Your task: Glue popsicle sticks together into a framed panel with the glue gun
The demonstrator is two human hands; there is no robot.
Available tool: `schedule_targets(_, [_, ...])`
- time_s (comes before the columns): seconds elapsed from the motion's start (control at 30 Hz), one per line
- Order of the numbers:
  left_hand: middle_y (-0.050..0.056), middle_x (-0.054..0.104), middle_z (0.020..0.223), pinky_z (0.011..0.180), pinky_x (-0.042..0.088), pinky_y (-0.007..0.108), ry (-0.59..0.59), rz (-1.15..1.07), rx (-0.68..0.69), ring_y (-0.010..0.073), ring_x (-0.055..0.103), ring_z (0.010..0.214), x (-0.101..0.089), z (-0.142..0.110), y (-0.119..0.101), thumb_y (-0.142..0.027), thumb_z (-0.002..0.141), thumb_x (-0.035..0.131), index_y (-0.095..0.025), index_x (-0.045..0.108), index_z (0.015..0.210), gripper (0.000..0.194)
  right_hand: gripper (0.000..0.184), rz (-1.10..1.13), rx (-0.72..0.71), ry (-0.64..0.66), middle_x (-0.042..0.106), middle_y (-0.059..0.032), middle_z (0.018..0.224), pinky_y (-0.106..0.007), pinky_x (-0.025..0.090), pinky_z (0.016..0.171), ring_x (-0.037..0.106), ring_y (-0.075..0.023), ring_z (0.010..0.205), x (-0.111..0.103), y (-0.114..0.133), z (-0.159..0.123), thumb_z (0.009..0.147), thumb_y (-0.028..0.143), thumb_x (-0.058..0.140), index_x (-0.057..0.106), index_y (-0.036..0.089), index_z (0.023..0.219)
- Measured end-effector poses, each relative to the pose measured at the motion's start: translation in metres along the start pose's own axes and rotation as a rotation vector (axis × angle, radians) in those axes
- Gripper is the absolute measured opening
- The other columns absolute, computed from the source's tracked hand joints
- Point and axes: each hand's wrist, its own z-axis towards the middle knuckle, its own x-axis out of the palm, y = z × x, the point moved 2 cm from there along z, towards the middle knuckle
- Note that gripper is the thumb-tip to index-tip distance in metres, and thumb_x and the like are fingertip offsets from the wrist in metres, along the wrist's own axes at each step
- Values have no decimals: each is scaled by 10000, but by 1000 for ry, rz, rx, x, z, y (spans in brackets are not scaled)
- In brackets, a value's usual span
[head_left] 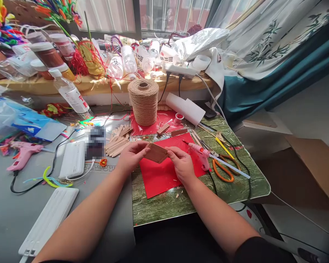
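Note:
Between my two hands is a small brown wooden panel (156,152) with a raised rim, held tilted above a red sheet (156,180). My left hand (133,155) pinches its left corner, and my right hand (181,163) grips the right corner between thumb and fingers. Just right of my right hand lies a pink glue gun (200,152) with a clear glue stick in its back. Orange-handled scissors (222,171) rest beside it. Left of the panel is a pile of wooden craft sticks (117,140).
A big twine spool (143,104) stands behind my hands, near a white paper roll (185,107). Power banks (72,159) and another pink glue gun (24,154) with a black cord lie left. Bottles and jars (45,54) crowd the windowsill. Cardboard boxes (315,164) stand right.

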Motion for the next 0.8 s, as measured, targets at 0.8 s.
schedule_targets(0.8, [91,786,1135,1063,531,472,57,141,231,277,704,1131,-7,-4,-14,-419,865,787,-270,813,1062,248,219,-402,-421,102,772,-61,1109,-454,615,928,726,-249,1031,-12,31,-12,956,310,698,799,326,1150])
